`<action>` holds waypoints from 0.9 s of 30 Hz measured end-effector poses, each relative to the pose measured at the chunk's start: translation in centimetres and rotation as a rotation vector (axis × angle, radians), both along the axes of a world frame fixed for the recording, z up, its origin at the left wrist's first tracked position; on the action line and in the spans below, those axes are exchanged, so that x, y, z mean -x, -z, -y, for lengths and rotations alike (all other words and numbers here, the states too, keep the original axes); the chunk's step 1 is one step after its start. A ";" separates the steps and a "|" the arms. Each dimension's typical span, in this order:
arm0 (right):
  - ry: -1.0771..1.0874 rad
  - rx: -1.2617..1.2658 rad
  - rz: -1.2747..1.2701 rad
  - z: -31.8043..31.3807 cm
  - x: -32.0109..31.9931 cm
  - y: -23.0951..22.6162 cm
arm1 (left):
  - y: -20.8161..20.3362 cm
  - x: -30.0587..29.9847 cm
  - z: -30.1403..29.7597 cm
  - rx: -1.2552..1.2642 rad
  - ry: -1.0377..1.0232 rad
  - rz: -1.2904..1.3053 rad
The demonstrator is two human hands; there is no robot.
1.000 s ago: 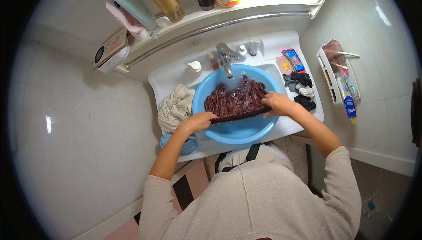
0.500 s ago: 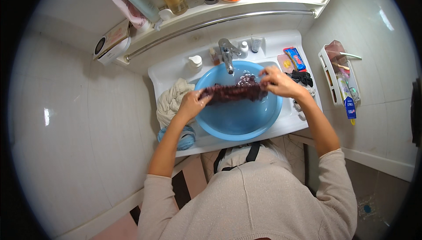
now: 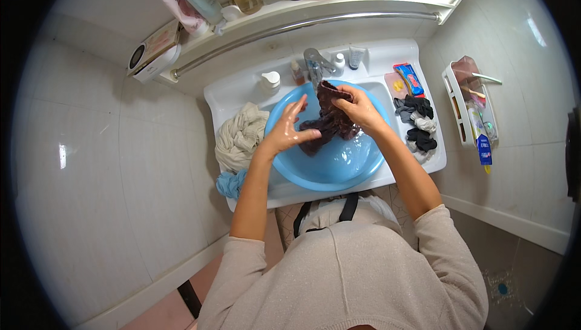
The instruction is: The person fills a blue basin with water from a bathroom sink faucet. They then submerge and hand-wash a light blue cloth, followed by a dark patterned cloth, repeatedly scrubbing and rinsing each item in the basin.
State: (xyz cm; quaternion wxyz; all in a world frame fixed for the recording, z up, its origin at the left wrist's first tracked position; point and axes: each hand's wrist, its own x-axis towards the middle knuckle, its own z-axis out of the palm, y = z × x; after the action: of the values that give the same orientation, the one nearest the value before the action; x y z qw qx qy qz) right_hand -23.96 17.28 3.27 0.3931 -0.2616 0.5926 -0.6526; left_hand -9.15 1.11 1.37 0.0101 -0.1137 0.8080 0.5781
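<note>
A wet, dark maroon cloth garment [image 3: 331, 115] hangs bunched over a round light-blue basin [image 3: 296, 176], which holds water. My right hand [image 3: 358, 110] grips the garment near its upper edge, close under the faucet [image 3: 317, 64]. Just left of the cloth, my left hand [image 3: 287, 129] is wet, its fingers spread and its thumb reaching toward the fabric. Whether that thumb touches the cloth, I cannot tell. The garment's lower part hangs down into the basin.
On the white sink [image 3: 278, 196], a cream cloth [image 3: 241, 136] and a light-blue cloth [image 3: 230, 183] lie left of the basin. Several small dark and grey cloths [image 3: 417, 118] lie right. A pump bottle [image 3: 270, 81] stands behind. A rail [image 3: 315, 22] crosses below the shelf; a caddy [image 3: 472, 106] hangs right.
The garment was stretched sideways between both hands; now it hangs gathered from my right hand, raised toward the faucet. My left hand has let go, opened and moved rightward.
</note>
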 end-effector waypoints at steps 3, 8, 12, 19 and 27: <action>-0.084 0.036 -0.075 0.9 -0.8 -4.4 | 2.0 0.7 -2.7 0.245 0.002 0.034; -0.016 0.392 0.357 2.4 -1.7 -9.4 | 6.4 3.2 -4.1 -0.207 -0.083 -0.137; 0.032 0.388 0.406 1.8 -0.1 -9.8 | 3.6 3.7 -4.5 -0.455 -0.355 -0.179; 0.081 -0.241 -0.710 -3.4 3.0 4.5 | 13.2 -0.4 3.2 0.142 -0.424 0.123; 0.036 -0.566 -0.999 -1.3 2.0 15.1 | 10.5 2.0 -0.1 1.033 -0.042 0.320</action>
State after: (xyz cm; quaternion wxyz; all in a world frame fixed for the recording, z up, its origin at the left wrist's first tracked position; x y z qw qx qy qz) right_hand -25.97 18.60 -11.87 0.1088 -0.4125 0.8625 -0.2724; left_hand -11.14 1.16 -9.12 0.0644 -0.2064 0.9730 0.0812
